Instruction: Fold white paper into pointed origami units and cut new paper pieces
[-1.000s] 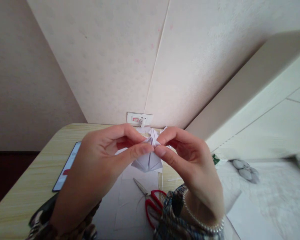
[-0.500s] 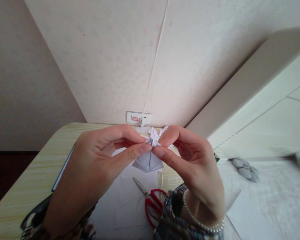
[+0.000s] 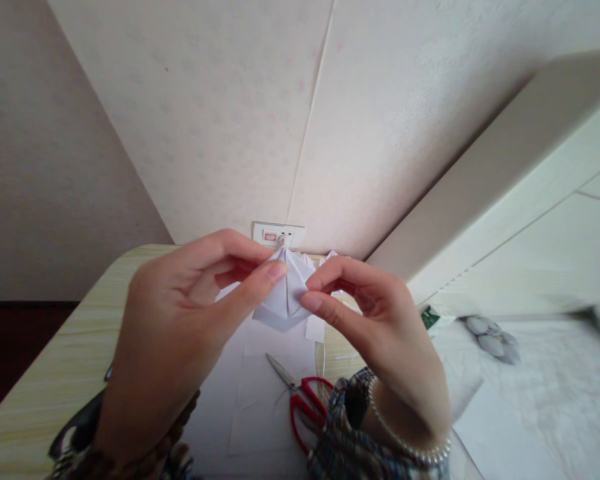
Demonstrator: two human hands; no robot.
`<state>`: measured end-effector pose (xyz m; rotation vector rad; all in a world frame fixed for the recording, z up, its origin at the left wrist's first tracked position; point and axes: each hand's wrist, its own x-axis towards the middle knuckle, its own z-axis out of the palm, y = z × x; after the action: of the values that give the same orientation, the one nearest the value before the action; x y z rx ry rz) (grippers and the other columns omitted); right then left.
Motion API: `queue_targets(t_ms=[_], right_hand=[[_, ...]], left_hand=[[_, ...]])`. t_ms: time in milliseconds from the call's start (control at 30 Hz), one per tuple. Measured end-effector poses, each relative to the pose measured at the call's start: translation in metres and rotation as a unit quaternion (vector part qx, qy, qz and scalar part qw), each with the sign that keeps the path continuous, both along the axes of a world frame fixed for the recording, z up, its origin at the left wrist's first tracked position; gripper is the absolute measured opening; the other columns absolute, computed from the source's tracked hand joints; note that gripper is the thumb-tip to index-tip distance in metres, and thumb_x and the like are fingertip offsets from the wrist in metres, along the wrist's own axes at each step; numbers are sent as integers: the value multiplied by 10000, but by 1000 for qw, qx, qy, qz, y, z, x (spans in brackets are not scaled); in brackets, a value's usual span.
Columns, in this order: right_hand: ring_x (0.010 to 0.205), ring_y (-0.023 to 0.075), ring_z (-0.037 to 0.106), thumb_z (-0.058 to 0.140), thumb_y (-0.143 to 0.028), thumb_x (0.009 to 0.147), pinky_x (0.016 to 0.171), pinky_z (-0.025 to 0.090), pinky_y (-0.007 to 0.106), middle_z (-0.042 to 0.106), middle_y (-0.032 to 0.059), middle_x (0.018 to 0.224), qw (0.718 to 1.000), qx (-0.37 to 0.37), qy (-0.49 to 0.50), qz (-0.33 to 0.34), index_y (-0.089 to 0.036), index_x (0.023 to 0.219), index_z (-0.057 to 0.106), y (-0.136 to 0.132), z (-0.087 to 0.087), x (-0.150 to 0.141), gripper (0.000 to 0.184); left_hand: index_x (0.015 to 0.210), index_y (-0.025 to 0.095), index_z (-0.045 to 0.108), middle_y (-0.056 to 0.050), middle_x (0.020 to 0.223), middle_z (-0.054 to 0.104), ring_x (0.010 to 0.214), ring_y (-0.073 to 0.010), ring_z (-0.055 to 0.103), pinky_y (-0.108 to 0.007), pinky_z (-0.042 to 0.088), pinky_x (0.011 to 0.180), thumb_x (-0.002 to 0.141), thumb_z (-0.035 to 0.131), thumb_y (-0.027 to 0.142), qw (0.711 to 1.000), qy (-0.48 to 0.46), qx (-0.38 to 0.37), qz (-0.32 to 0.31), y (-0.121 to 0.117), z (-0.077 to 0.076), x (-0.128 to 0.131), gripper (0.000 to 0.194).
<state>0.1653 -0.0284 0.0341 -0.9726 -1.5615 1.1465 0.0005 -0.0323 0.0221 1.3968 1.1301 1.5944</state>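
While pinching the folded paper (image 3: 284, 303) near its top with curled left hand (image 3: 193, 300), pinches its right edge with curled right hand (image 3: 377, 310); cannot read blurred green packet (image 3: 429, 317) right of paper.

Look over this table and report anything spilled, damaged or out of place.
Nothing looks spilled or damaged. Slightly untidy: a thin white strip, perhaps an offcut, lies loose on the table, right of the red-handled scissors. The folded paper being held looks intact.

From the wearer's head, one camera looks forward and down, close over both hands (image 3: 183, 323) (image 3: 380, 327).
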Motion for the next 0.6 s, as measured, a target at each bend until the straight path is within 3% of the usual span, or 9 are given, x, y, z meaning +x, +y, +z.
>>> queue_targets(t_ms=[100, 233, 433, 600], right_hand=[[645, 86, 558, 790, -179, 772, 630, 434, 227, 637, -65, 639, 1000, 15, -6, -19, -193, 657, 653, -1, 1, 0, 179], [663, 90, 553, 760, -169, 798, 629, 417, 236, 633, -65, 655, 998, 37, -14, -49, -201, 675, 645, -3, 0, -1, 171], [669, 100, 560, 720, -182, 831, 630, 416, 249, 629, -60, 657, 997, 58, -12, -54, -210, 687, 637, -3, -1, -1, 169], [669, 115, 568, 728, -190, 829, 637, 424, 265, 643, -48, 658, 996, 65, -21, -64, -216, 686, 641, -3, 0, -3, 170]], left_hand=[[765, 333, 751, 143, 726, 758, 653, -60, 725, -72, 560, 564, 720, 776, 220, 999, 1, -17, -31, 3, -1, -3, 124], [910, 327, 755, 105, 830, 790, 696, -83, 742, -90, 583, 596, 674, 815, 198, 996, 15, -20, -83, 7, -5, -7, 274], [901, 267, 773, 52, 760, 802, 660, -125, 754, -122, 589, 561, 658, 818, 232, 992, 38, -50, -109, 7, -1, -12, 250], [863, 264, 762, 48, 848, 813, 709, -124, 753, -146, 605, 629, 666, 813, 207, 990, 57, -63, -117, 5, 3, -10, 211]])
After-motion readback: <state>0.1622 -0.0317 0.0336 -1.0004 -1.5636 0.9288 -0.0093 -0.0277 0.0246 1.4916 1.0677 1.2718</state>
